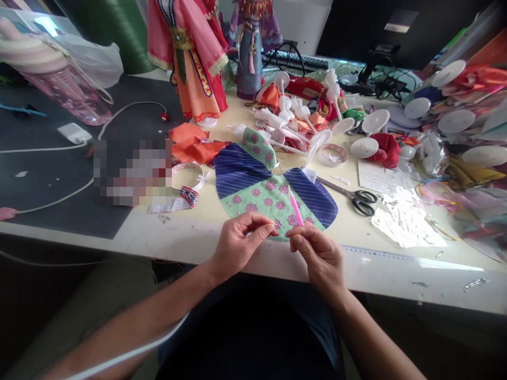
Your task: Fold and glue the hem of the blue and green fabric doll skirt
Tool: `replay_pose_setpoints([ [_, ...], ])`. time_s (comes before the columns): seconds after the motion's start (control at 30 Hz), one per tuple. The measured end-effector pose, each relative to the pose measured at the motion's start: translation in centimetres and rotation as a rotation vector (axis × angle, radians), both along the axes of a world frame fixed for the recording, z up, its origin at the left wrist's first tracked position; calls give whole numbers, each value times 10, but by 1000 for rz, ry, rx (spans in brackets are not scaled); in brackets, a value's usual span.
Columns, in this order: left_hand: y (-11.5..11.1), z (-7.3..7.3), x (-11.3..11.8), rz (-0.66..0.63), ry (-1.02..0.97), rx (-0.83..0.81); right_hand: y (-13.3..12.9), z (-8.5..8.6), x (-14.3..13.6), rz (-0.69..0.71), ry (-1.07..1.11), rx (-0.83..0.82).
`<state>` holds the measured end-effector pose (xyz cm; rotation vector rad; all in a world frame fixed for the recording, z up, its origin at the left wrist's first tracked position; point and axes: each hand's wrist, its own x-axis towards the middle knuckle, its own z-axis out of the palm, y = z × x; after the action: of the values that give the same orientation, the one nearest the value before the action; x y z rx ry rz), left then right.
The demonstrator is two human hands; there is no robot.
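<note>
Over the near edge of the table, my left hand (245,237) is closed, thumb and forefinger pinched on something too small to make out. My right hand (319,256) faces it a short gap away, also pinched, with a pink pen-like tool (295,208) slanting up from its fingers. Just beyond both hands lies a round fabric piece with dark blue striped parts (241,174) and a green flowered part (267,200). A smaller green flowered piece (259,146) rests at its top. Black-handled scissors (362,202) lie to its right.
Dressed dolls (194,63) stand at the back. White doll parts and stands (376,121) crowd the back right. Orange cloth (194,142), tape rolls and a patterned ribbon (188,198) lie left of the fabric. A pink bottle (67,84) and a cable are farther left; a ruler (376,253) lies right.
</note>
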<state>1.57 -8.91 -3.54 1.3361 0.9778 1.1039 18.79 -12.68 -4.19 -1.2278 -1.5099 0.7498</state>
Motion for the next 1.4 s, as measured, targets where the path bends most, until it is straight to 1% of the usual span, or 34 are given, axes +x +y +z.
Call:
replay_pose_setpoints([
  [0.17, -4, -4, 4, -27, -47, -85, 1, -1, -1, 18, 13, -17],
  [0.33, -5, -7, 8, -8, -166, -259, -1, 0, -5, 34, -119, 87],
  [0.4, -4, -5, 9, 23, -210, -309, -2, -1, -7, 34, -202, 143],
  [0.53, -2, 2, 10, 82, -234, -362, -5, -6, -10, 33, -346, 277],
  [0.63, -2, 6, 9, 87, -282, -401, -5, -10, -11, 23, -420, 354],
  [0.77, -4, 11, 9, 76, -331, -457, -4, -9, -12, 17, -489, 423],
  [0.93, -5, 16, 8, 67, -313, -487, -1, -6, -13, -7, -657, 558],
  [1.07, -4, 18, 6, 65, -297, -475, 0, -4, -14, -25, -769, 629],
  [1.23, -4, 16, 6, 60, -298, -448, 0, -4, -15, -57, -862, 625],
  [1.4, -3, 15, 6, 73, -287, -452, 0, -5, -17, -63, -860, 600],
])
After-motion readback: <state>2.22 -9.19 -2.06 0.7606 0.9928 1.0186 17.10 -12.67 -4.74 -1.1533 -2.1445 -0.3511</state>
